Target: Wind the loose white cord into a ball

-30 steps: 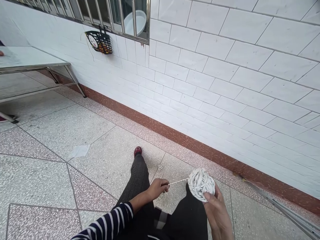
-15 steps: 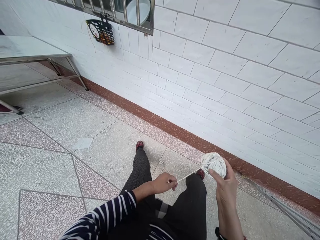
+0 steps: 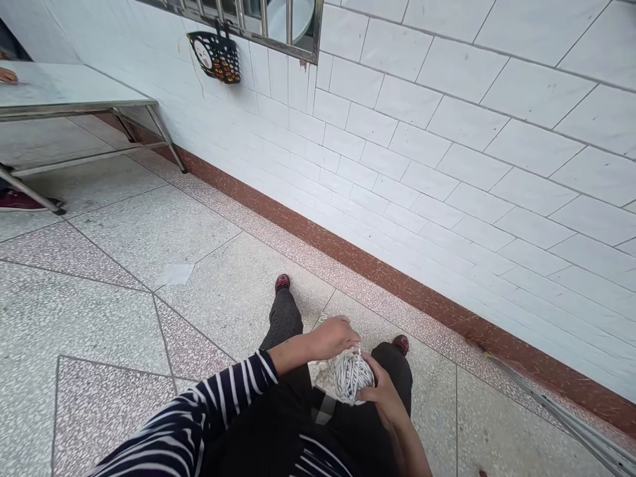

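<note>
A ball of white yarn with dark flecks sits in my right hand, whose thumb and fingers grip its right side between my knees. Just above and left of the ball, my left hand pinches the strand of yarn that runs up from it. The fingertips of my left hand are close to the top of the ball. A bit of loose cord lies on the floor beyond my left hand, partly hidden by it.
A metal-legged table stands at the left by the tiled wall, with another person's hand on it. A black basket hangs from the window bars. Paper lies on the floor; thin poles lie at right.
My right hand has brought the yarn ball left and down, close to my left hand. The strand between them is now much shorter. The view has shifted slightly.
</note>
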{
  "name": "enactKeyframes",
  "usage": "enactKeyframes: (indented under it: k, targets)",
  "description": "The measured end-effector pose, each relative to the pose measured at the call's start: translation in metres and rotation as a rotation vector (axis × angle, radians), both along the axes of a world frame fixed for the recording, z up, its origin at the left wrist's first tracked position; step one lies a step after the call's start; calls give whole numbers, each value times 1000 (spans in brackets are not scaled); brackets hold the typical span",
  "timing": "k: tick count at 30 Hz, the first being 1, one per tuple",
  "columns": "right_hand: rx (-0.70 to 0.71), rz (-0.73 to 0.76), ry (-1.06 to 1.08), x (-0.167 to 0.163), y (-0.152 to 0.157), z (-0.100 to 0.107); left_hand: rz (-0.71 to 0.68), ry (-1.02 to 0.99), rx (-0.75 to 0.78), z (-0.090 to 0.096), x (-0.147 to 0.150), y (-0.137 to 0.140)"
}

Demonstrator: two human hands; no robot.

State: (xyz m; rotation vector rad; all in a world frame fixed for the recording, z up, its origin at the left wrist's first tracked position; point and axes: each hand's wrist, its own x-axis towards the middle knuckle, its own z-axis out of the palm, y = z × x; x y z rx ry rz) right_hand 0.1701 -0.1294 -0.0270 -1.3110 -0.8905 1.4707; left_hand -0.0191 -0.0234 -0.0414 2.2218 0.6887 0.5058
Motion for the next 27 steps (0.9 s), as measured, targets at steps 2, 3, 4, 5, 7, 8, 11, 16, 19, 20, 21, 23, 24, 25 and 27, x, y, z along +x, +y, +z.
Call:
enactKeyframes:
  k: [2,3,4,5,7,8,11,16,19,20,21,23,24,25,27]
  targets:
    - [-43,58,67,6,-9,-1,-16,-30,-27,-9,1,0]
    - [-76,86,126,11,-11,-1,-19,-48,-47,-13,3,-2]
    - [-111,101,198,15,-13,-1,-15,-62,-69,-17,4,-6]
    - [-140,102,272,19,-14,0,0,-69,-94,-20,5,-9]
    - [-168,51,382,24,-16,4,48,-74,-169,-28,7,-16]
    - [-160,10,398,25,-16,7,71,-81,-219,-32,8,-19]
    - [-122,-60,384,21,-16,19,134,-137,-371,-43,8,-22]
    - [-134,-11,398,20,-19,17,196,-163,-478,-60,6,-23]
    - [-147,-31,421,27,-20,6,205,-128,-509,-66,4,-28]
    - [-152,-37,423,28,-21,3,204,-126,-527,-67,3,-30]
    - [-157,-36,418,28,-21,1,197,-127,-546,-67,2,-32]
    - [-160,-19,389,26,-21,2,184,-132,-566,-68,-1,-34]
    - [-159,-7,374,23,-21,4,188,-125,-560,-67,-3,-35]
    - [-159,7,365,20,-22,7,201,-109,-548,-67,-4,-35]
    - [-166,32,368,15,-23,12,255,-66,-518,-66,-7,-33]
